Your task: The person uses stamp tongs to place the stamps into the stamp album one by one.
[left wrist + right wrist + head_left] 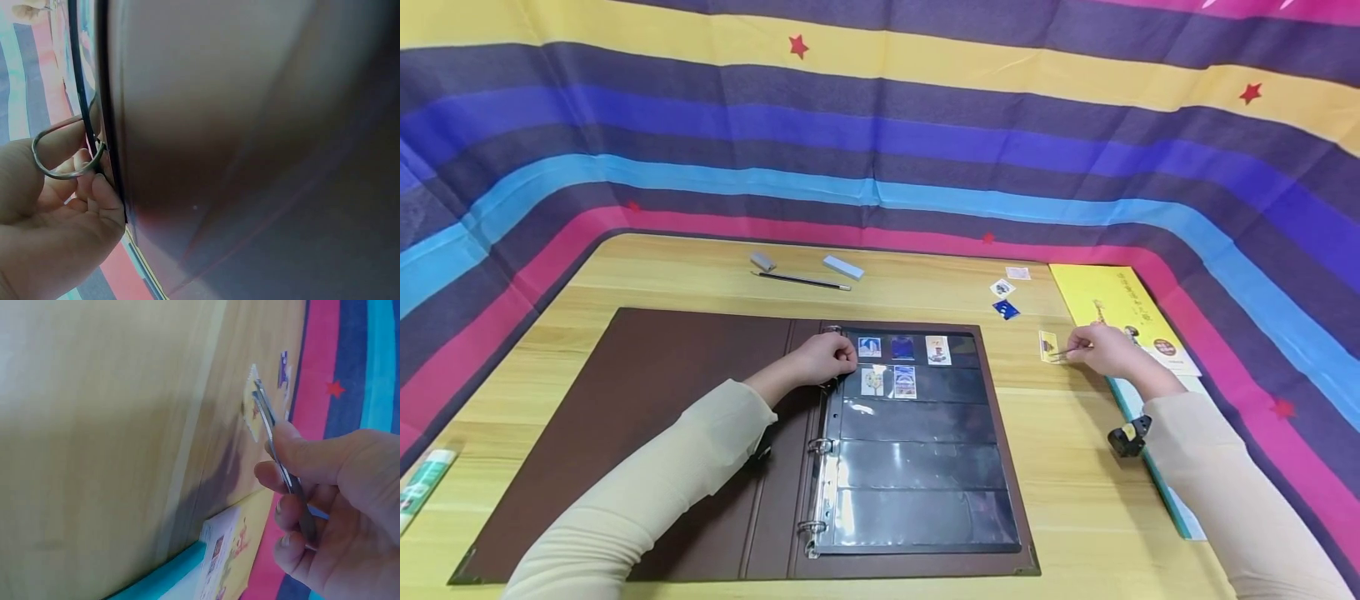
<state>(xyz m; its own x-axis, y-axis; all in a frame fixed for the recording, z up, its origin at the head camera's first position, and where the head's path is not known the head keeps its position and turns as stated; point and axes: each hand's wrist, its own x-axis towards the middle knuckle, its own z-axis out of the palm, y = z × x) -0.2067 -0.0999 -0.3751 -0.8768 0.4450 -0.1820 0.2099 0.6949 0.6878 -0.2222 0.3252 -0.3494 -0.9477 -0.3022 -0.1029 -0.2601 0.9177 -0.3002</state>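
An open brown stamp album [700, 392] lies on the table with a black pocket page [917, 467] on its rings. Several small stamps [905, 382] sit in the top two rows. My left hand [820, 358] pinches the page's upper left edge beside the top metal ring [47, 165]; part of its fingers is hidden behind the page edge. To the right of the album, my right hand [1101, 348] holds metal tweezers [284, 465] between thumb and fingers. The tweezer tips overlap a yellow stamp [1047, 343], which looks tilted in the right wrist view [251, 412].
Loose stamps [1006, 309] lie behind the yellow one. A yellow booklet [1120, 292] rests over a teal-edged book [1172, 492] at the right. A pencil [801, 281], an eraser [843, 267] and a small grey block [763, 262] lie at the back. A glue stick [426, 483] is far left.
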